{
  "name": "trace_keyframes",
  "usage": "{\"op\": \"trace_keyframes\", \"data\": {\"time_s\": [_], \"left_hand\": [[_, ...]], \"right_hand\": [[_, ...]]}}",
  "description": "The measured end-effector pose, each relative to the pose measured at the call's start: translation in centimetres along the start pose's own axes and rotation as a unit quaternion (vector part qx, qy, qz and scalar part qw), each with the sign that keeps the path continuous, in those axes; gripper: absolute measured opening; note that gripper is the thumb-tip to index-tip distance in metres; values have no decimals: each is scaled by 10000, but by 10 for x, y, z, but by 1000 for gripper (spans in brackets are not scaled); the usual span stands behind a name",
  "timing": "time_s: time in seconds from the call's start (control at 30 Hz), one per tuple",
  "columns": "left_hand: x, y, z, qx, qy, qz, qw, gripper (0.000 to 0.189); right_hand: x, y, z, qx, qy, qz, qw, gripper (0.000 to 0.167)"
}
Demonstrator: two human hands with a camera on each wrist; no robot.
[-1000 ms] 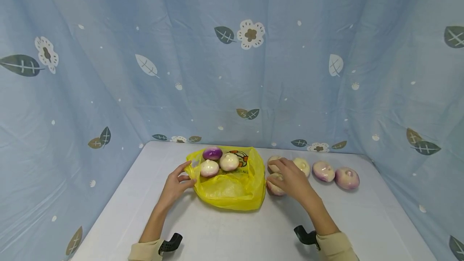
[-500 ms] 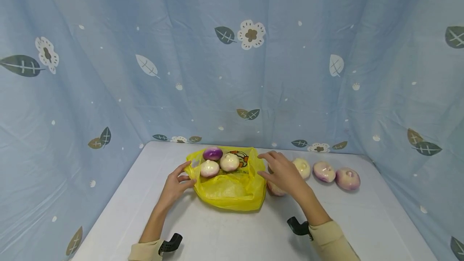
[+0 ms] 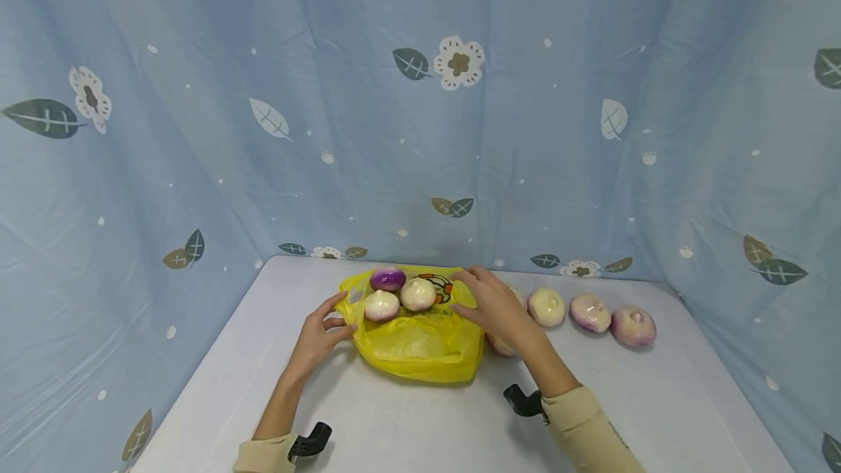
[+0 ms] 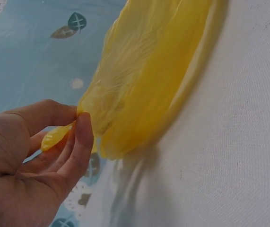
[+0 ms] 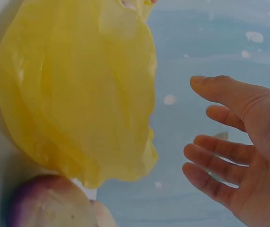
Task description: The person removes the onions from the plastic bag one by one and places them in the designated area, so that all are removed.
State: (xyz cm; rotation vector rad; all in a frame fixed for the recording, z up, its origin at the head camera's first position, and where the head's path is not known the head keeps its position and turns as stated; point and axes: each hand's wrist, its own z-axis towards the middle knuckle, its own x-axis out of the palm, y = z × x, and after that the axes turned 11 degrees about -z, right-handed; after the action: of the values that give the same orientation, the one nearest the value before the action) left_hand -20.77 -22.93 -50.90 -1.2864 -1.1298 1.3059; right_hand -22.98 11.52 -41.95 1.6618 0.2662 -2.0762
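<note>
A yellow plastic bag lies on the table with its mouth spread wide. Inside sit three onions, a dark purple one and two whitish ones, one onion to the right of the other. My left hand pinches the bag's left rim between thumb and fingers; in the left wrist view the thin plastic hangs from the fingertips. Above the bag's right edge, my right hand holds nothing. The right wrist view shows that hand with fingers spread, apart from the bag.
Right of the bag stand more onions, including a pale one, a pinkish one and a purple-tinged one. Others are partly behind my right hand. A blue patterned curtain rises behind the white table.
My right hand has moved left from over the onions to above the bag's right side, with nothing in it. The left hand has kept its hold on the rim.
</note>
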Motion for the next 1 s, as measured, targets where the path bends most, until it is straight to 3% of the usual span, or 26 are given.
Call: {"op": "trace_keyframes", "data": {"time_s": [0.23, 0.43, 0.73, 1.0], "left_hand": [[0, -1, -1, 25, 33, -38, 10000, 73], [0, -1, -1, 64, 49, -67, 9999, 72], [0, -2, -1, 60, 27, -35, 10000, 72], [0, -2, -1, 75, 42, -30, 10000, 73]], "right_hand": [[11, 8, 9, -234, 51, 259, 9994, 50], [20, 13, 18, -322, 391, 496, 9975, 50], [32, 17, 32, -151, 917, 792, 9925, 59], [45, 16, 43, -53, 1041, 922, 9903, 61]]}}
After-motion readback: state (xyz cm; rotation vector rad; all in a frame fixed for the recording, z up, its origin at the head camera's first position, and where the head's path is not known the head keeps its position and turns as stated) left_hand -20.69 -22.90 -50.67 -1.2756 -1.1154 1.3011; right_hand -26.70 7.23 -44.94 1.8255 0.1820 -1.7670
